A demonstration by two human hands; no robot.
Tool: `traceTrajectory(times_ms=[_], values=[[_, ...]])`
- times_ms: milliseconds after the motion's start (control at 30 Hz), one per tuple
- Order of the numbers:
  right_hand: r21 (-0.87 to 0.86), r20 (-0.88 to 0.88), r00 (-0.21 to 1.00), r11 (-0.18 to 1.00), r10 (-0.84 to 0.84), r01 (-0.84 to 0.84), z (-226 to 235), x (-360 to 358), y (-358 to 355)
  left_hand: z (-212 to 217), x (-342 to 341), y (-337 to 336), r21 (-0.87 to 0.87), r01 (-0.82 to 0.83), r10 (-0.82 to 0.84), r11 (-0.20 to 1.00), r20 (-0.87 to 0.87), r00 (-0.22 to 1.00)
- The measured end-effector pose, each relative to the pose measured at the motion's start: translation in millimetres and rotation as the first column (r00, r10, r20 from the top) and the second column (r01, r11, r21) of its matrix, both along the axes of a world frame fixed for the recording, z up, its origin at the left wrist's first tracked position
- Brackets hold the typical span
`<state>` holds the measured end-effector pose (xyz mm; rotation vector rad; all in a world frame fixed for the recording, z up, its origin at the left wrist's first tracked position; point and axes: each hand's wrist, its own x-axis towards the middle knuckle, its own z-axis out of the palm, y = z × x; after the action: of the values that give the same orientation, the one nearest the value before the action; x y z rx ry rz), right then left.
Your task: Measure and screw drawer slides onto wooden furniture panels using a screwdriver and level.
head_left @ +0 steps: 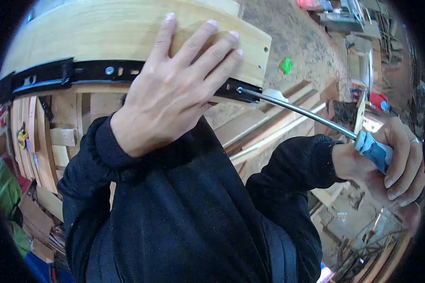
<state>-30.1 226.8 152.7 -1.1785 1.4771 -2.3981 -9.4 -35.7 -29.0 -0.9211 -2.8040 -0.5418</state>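
Observation:
My left hand [179, 78] lies flat with its fingers spread on a pale wooden board [104, 33]. Along the board's near edge runs a black metal drawer slide [92, 71], partly covered by that hand. A silver screw [109, 70] shows in the slide left of the hand. In my right hand [401, 160] is a screwdriver [311, 115], gripped by its blue and whitish handle. Its long steel shaft points left, and the tip meets a screw at the slide's right end. The tip hides most of that screw.
Several wooden planks [274, 118] lie below the board's right end. A small green scrap [286, 65] rests on the dusty floor [297, 37]. At the left, a yellow tape measure [22, 137] sits by wooden pieces. Boards and clutter fill the right side.

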Motion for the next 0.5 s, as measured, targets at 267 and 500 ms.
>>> traceTrajectory(times_ms=[267, 500], values=[[-0.174, -0.212, 0.679, 0.657, 0.702, -0.734, -27.1, -61.3, -33.3, -6.9, 2.9, 4.0, 0.007, -0.024, 0.024, 1.0, -0.094, 0.995], [0.139, 0.003, 0.506, 0.501, 0.862, -0.854, 1.3, -64.1, -72.5, -10.9, 2.1, 2.0, 0.059, -0.021, 0.029, 0.998, -0.147, 0.989]])
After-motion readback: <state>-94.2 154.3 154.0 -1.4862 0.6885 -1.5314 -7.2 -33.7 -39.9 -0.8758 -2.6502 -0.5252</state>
